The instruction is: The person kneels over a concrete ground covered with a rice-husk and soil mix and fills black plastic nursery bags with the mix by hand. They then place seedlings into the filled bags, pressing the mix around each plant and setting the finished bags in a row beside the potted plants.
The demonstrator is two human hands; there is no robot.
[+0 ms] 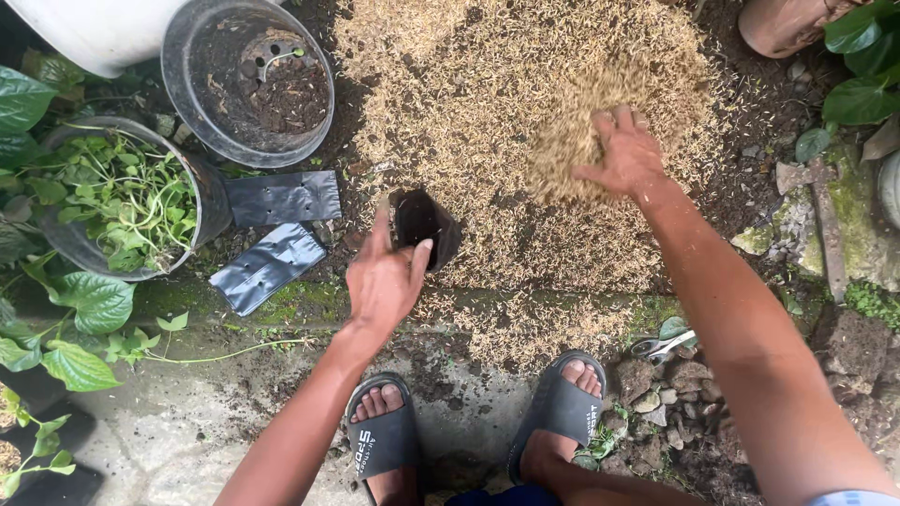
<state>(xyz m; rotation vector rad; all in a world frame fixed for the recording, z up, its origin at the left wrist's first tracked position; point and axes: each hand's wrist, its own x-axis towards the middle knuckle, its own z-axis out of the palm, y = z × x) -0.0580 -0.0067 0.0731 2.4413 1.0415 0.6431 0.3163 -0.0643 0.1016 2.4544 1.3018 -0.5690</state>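
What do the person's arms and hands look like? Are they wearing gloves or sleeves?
No gloves. Both hands are bare: the left hand and the right hand show no rings, watch or bracelets. The forearms are bare too, long and slim. Only at the bottom right corner does a small edge of light blue sleeve show on the right arm. No sleeve shows on the left arm.

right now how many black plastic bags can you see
3: one held open in the left hand at, two flat on the ground at and. Others may be hidden.

Soft even daylight; perhaps slight edge-distortion
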